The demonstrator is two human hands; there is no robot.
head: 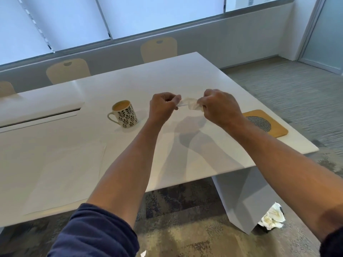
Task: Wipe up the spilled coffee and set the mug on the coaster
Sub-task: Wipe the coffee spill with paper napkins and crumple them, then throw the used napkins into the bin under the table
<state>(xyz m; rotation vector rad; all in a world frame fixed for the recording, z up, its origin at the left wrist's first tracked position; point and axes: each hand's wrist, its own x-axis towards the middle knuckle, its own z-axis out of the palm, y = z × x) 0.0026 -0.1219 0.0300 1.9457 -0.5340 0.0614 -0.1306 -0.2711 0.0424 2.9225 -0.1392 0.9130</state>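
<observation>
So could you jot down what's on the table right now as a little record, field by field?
mug: patterned mug with coffee, standing on the white table, not on the coaster
coaster: tan coaster near the table's right edge, nothing on it
hands: left hand and right hand both pinch a crumpled tissue above the table
floor: stained crumpled paper

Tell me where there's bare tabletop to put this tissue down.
Bare table lies between the mug and coaster, under both hands and the tissue, and beyond toward the chairs. Nowhere looks crowded.
</observation>
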